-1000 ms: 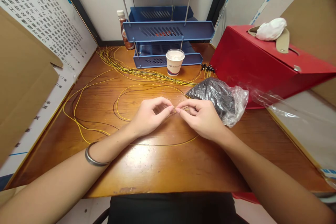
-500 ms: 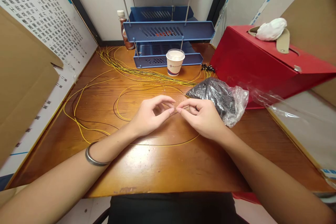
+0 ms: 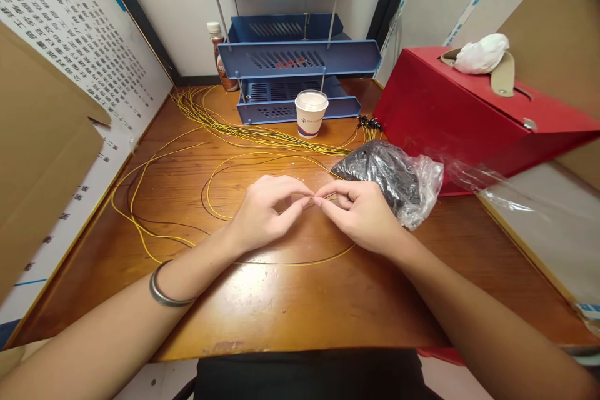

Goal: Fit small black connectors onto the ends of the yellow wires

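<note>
Bright indoor light apparently from above, a white glare patch on the glossy desk in front of our forearms, soft shadows beneath our wrists, small highlights on the plastic bag, wide-angle stretching toward the edges, fine detail at our fingertips too small to resolve.

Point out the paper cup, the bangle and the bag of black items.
Paper cup (image 3: 311, 115): head view, front of its wall.
Bangle (image 3: 165, 299): head view, lower part of its band.
Bag of black items (image 3: 377, 169): head view, its dark, filled middle.

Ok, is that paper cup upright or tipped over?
Upright: the paper cup stands on its base on the table, rim facing up.
</note>
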{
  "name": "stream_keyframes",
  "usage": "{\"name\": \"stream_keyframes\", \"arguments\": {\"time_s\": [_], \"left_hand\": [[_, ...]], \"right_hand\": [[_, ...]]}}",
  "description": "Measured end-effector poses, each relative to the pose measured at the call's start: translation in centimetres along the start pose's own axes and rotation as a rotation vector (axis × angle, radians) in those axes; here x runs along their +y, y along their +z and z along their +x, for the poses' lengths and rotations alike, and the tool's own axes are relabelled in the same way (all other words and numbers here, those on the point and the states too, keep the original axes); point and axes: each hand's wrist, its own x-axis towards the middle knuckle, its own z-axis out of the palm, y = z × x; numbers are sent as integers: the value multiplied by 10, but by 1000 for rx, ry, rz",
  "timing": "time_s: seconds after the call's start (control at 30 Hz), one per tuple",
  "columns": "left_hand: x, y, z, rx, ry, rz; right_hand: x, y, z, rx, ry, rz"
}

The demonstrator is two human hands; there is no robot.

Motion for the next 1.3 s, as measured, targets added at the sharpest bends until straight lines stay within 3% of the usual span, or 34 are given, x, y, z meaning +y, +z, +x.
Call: {"name": "stream_keyframes", "arguments": {"time_s": [1.03,1.3], "left_hand": [[0,1,-1,-8,-85,80],[3,-2,0,-29,-19,8]], "right_hand": [[-1,-2,2,6,38,-11],[-2,-3,1,-11,52,3]]}}
